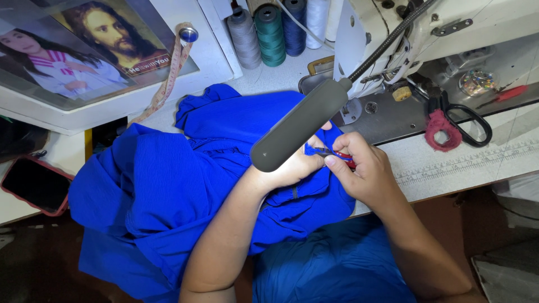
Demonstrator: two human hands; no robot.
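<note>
White tabletop under a sewing machine (449,28) is where you are working, and your hands meet just near of its grey bed plate. Your right hand (365,171) has its fingers curled tight together around a small red-handled snipping tool (336,154), thumb pressed on top, the tip pointing left into the cloth. Your left hand (295,165) is partly hidden behind the grey lamp head (297,126) on its flexible neck; what shows of the fingers is closed, pinching a fold of the blue fabric (185,174) right against the tool's tip. That fabric spreads left over the table edge and down into your lap. Right of your hands lie black-handled scissors (469,120) with a dark red wrapping on one loop, beside a printed ruler strip (466,163). Far off stand thread cones (272,28) in grey, teal, navy and white. A measuring tape (168,78) hangs at far left, and a phone (35,184) in a pink case lies near the left edge.
</note>
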